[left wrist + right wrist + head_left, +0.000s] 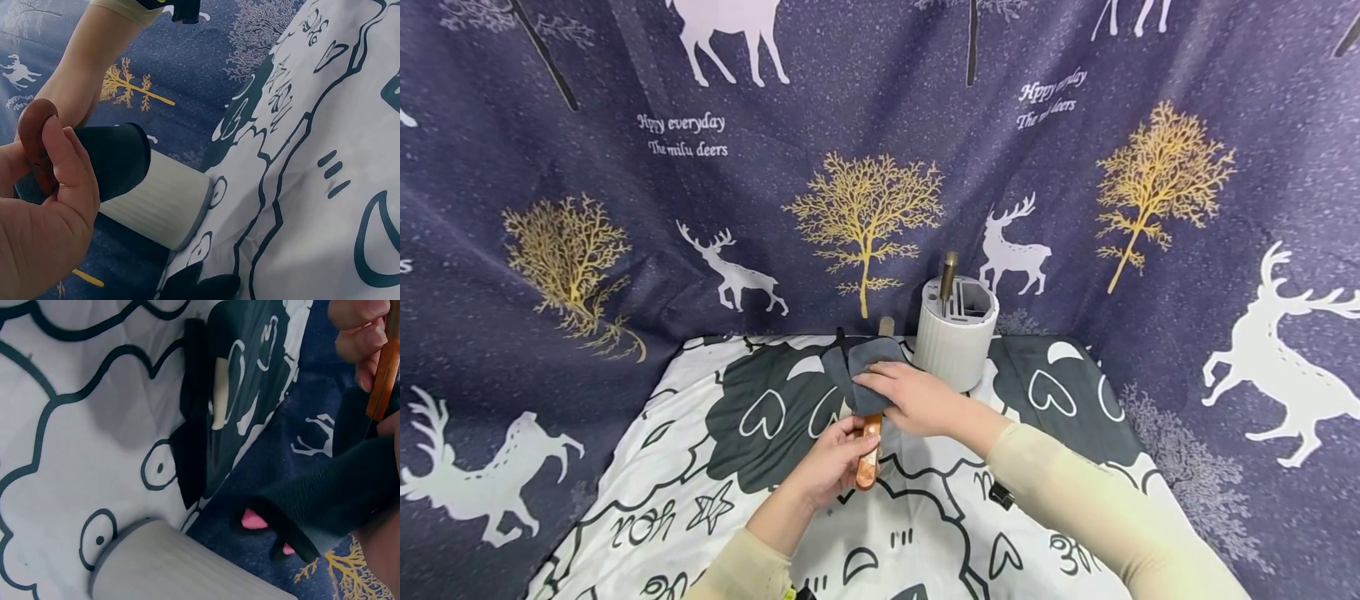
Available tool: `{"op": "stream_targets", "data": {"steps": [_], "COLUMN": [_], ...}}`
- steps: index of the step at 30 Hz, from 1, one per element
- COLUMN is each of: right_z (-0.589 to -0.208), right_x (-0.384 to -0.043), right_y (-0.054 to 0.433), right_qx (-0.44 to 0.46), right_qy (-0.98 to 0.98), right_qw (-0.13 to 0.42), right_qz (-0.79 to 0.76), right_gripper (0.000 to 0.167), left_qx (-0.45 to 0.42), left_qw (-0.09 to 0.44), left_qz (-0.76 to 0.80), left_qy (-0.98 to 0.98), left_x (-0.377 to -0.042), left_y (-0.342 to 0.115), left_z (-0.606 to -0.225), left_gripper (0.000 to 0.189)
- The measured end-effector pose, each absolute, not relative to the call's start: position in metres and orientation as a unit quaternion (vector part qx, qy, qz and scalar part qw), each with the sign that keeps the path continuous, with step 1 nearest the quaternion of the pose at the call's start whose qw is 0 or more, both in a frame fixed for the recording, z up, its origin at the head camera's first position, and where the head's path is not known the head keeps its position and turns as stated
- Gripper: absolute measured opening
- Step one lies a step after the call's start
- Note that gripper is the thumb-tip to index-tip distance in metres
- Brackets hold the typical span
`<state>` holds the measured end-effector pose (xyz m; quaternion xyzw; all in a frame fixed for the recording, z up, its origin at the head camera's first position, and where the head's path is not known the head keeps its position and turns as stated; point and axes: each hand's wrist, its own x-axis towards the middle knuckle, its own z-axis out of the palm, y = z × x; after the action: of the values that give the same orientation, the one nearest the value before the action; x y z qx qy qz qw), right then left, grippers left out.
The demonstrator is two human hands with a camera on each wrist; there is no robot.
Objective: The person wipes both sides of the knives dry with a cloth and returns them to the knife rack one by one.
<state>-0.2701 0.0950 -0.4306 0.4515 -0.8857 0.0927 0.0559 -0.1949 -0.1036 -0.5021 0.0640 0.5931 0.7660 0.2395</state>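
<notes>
"What are you holding?"
"My left hand [831,458] grips a knife [869,452] by its orange handle, outside the holder [953,354] and left of it. My right hand [917,402] pinches a cloth [868,354] over the blade, hiding most of it."
"And the holder?"
"Upright on the sheet [917,500], a brown-handled tool [950,268] standing in its slotted top."

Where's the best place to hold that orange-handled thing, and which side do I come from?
I'd say the orange handle, from the near side. It's long and slim, points back toward the person, and its bare, rounded end sticks out past the left hand. The dark cloth and right hand cover the part beyond.
</notes>
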Motion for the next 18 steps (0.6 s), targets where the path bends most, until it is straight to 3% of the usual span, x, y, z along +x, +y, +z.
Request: {"op": "stream_targets", "data": {"steps": [12,18], "right_z": [-0.442,-0.445], "right_x": [-0.284,-0.298], "right_y": [0.105,0.113], "right_qx": [0.462,0.452], "right_qy": [-0.880,-0.884], "right_qw": [0.073,0.073], "right_qz": [0.086,0.095], "right_gripper": [0.057,0.059], "left_qx": [0.074,0.075], "left_qw": [0.248,0.259], "left_qz": [0.747,0.734], "left_qy": [0.612,0.624], "left_x": [-0.190,-0.185], "left_y": [-0.106,-0.106], "left_z": [-0.507,-0.505], "left_gripper": [0.035,0.034]}}
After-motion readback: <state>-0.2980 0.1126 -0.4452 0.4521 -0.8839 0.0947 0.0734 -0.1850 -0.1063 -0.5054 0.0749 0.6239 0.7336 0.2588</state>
